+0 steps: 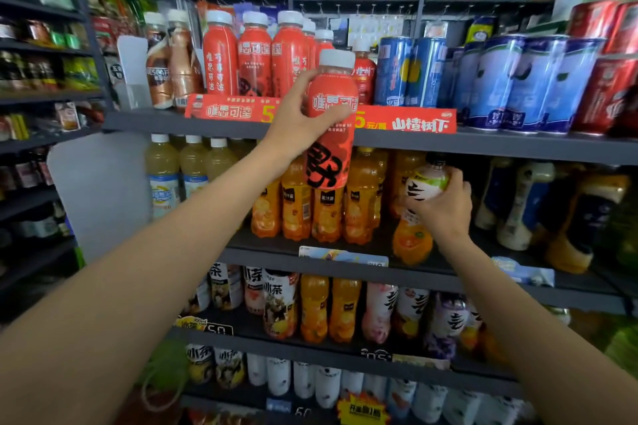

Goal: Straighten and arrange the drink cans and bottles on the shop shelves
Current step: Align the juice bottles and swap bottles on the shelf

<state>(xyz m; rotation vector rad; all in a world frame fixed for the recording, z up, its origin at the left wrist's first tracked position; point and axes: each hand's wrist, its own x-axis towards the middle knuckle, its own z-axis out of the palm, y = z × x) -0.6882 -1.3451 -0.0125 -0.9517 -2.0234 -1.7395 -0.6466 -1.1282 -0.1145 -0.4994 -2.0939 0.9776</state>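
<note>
Left hand (303, 114) wrapped around a red bottle (332, 121), held upright in front of the top shelf (483, 145) edge. Right hand (442, 207) closed on a white-labelled bottle (426, 183), tilted, on the second shelf beside orange juice bottles (328, 210). Blue cans (518, 83) right above.

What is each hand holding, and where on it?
Left hand grips the red bottle around its upper body. Right hand holds a white-labelled bottle near its top.
</note>
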